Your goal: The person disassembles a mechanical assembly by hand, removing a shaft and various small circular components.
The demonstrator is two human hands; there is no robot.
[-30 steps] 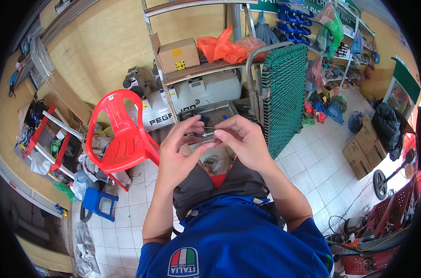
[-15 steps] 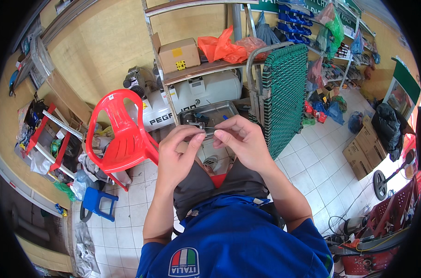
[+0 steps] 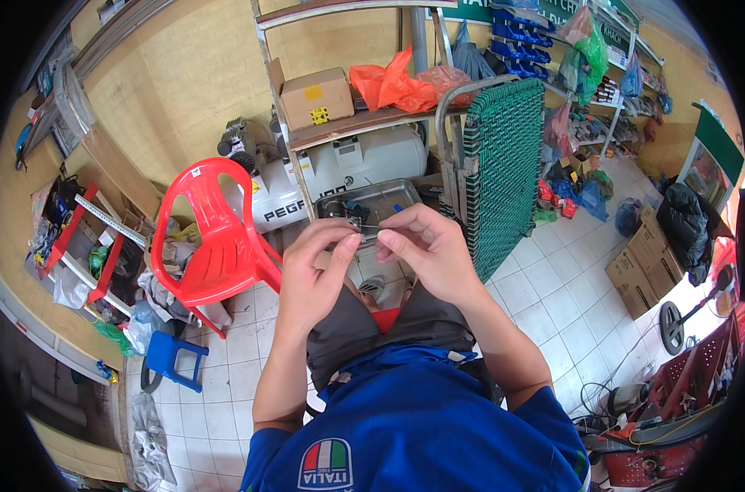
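Note:
A thin metal rod (image 3: 371, 227) spans the gap between my two hands, in front of my lap. My left hand (image 3: 322, 256) is closed, thumb and index finger pinched at the rod's left end. The thumb and fingers of my right hand (image 3: 428, 250) are pinched around its other end. Just beyond the fingertips lies a grey metal tray (image 3: 381, 195) with dark parts (image 3: 345, 211) in it, partly hidden by my hands. A small blue piece (image 3: 398, 208) shows beside my right index finger; whether I hold it is unclear.
A red plastic chair (image 3: 217, 261) and a blue stool (image 3: 174, 357) stand at the left. Ahead are a white air compressor tank (image 3: 364, 156) and a shelf with a cardboard box (image 3: 317, 97). A folded green woven bed (image 3: 508, 164) stands close on the right.
Both hands hold nearly the same pose. The fingertips have shifted very slightly, and the rod stays between them.

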